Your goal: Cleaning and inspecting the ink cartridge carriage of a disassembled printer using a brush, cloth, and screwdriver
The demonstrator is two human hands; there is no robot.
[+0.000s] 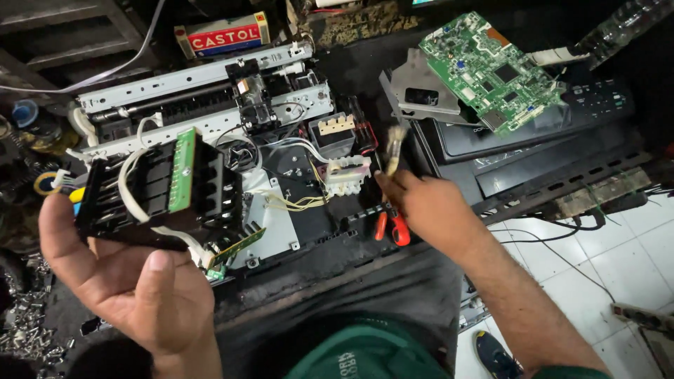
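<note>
My left hand (123,277) holds up a black printer carriage (161,189) with slots, a small green circuit strip on its top and white flat cables looping off it. My right hand (428,207) grips a small paintbrush (394,146) whose pale bristles point up, just right of a white ink-tube block (345,175). Between the hands lies the opened printer chassis (274,133) with metal rails, black parts and thin yellow wires.
A green circuit board (495,70) on a grey metal plate rests on a black printer cover (547,140) at the right. Red-handled pliers (393,226) lie under my right hand. A red and white box (223,35) is at the back; loose screws (24,326) lie at the left.
</note>
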